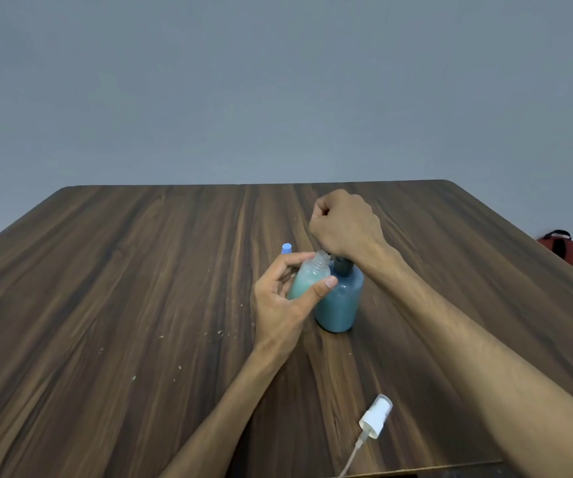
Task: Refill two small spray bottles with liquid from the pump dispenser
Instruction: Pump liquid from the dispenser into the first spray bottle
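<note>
**Open bottle held at the pump spout**

A dark wood-grain table (140, 288) fills the view, with a plain grey wall behind it. Pale crumbs or flecks (180, 367) are scattered over the boards left of the hands. Near the front edge lies a white spray head (374, 420) on its side, its thin dip tube (350, 457) trailing toward the table's edge, well apart from the bottles. Beyond the left hand, a small blue cap (286, 248) pokes up; what it sits on is hidden by the fingers. Off the table's right side a red and black object (558, 246) rests low against the wall.

The blue pump dispenser (340, 301) stands upright near the middle of the table. The right hand (345, 225) is curled into a fist over its top, pressing on the pump head, which it covers; only the dark collar (343, 265) shows below the wrist.

The left hand (278, 301) grips a small clear spray bottle (307, 281), thumb across the front and fingers behind. The bottle has no cap, tilts slightly, and holds pale green liquid. Its threaded neck (321, 257) sits just beside the dispenser's collar, the body touching or nearly touching the dispenser.
</note>
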